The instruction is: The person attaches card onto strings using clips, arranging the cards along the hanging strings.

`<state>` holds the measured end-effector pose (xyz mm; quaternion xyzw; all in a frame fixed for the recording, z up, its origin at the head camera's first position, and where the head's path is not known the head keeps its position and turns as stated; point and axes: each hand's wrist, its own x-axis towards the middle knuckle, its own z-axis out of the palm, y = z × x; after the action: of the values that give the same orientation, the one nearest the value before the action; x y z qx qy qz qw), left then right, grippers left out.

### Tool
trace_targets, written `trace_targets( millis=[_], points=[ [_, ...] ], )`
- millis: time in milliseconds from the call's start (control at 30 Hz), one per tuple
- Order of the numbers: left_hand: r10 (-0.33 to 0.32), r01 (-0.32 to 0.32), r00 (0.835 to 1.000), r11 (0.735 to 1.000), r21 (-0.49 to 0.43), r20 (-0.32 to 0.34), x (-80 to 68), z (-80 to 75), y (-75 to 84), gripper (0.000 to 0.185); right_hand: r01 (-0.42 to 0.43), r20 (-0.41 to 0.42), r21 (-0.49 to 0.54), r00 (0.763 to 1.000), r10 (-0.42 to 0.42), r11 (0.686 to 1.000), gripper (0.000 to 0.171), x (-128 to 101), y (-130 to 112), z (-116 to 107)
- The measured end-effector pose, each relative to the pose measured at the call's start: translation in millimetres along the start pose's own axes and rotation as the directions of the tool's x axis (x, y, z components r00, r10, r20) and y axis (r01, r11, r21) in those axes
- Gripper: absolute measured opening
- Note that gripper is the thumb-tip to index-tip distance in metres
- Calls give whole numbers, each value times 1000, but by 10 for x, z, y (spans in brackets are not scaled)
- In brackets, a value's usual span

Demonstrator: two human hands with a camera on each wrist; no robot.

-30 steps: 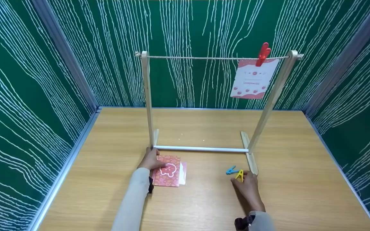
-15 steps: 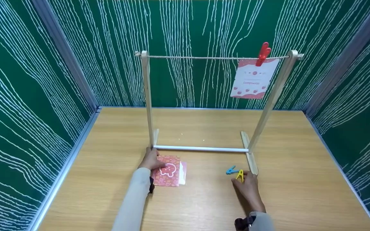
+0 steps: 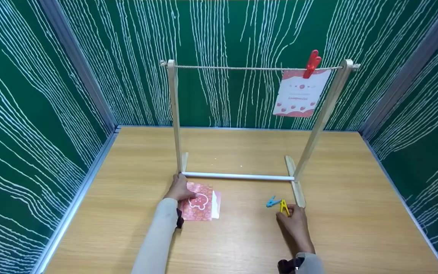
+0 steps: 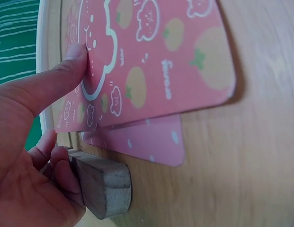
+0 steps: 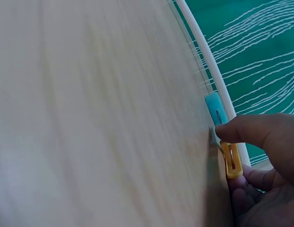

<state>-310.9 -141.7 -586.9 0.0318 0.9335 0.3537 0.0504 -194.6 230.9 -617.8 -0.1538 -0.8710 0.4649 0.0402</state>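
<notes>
We see a red card with rounded corners, a white bear outline in the middle of its face and, in the left-wrist view, orange fruits among small white bears. Left fingers hold it from its left side, the thumb on the printed face. Beneath lies a pink-and-white card, mostly covered, a strip showing along the right. We find a yellow clothespin pinched in right fingers; just beside it, a light-blue clothespin lies on the surface.

Yellow clothespin, pink bear-patterned card
</notes>
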Motion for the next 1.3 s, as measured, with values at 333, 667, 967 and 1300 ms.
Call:
trace_targets(
  millis=[333,667,967,1300],
  points=[
    [16,-16,1000,1000,-17,4,53,19,-34,66,-71,7,41,997,70,997,40,13,-5,-20],
    [40,-40,999,996,-81,9,59,19,-77,64,-125,52,66,991,122,990,44,-6,-21,-54],
    [30,-31,1000,987,-158,-10,-5,6,-69,63,-195,88,98,979,186,976,48,14,-55,-66],
    [47,-62,996,978,-198,-80,-56,99,-125,57,-242,146,204,966,215,949,50,18,-81,-144]
  ],
)
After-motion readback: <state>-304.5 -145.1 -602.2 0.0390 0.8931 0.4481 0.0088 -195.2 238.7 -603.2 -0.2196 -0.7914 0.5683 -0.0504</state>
